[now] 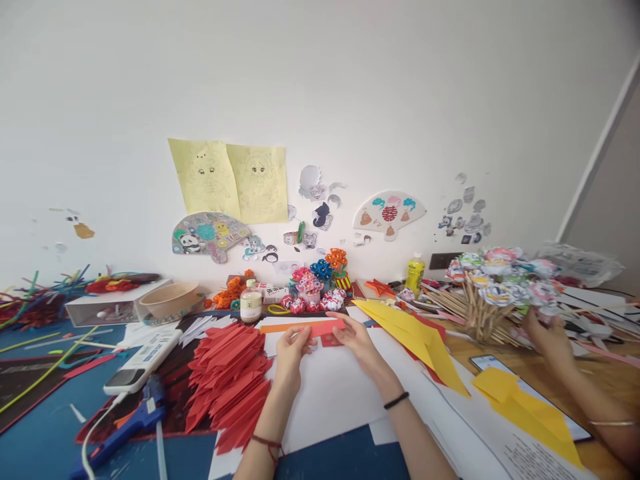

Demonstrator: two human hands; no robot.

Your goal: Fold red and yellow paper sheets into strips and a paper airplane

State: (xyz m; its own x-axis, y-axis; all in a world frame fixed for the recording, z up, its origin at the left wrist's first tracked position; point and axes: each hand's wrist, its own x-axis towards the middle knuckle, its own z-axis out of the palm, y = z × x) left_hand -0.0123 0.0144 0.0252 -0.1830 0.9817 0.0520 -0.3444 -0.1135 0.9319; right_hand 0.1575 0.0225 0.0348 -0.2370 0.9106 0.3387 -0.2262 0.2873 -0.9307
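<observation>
Both my hands hold one red paper strip above white sheets. My left hand pinches its left end between thumb and fingers. At the other end, my right hand has its fingers closed on the same strip. Left of my hands lies a big heap of folded red paper pieces. Just behind the strip there is an orange strip. Yellow paper sheets lie to the right, with some red paper beneath them.
A co-worker's hand touches a bunch of paper flowers on sticks at the right. A blue glue gun and a white power strip lie left. Bottles, a bowl and small flower crafts line the wall. A phone lies right.
</observation>
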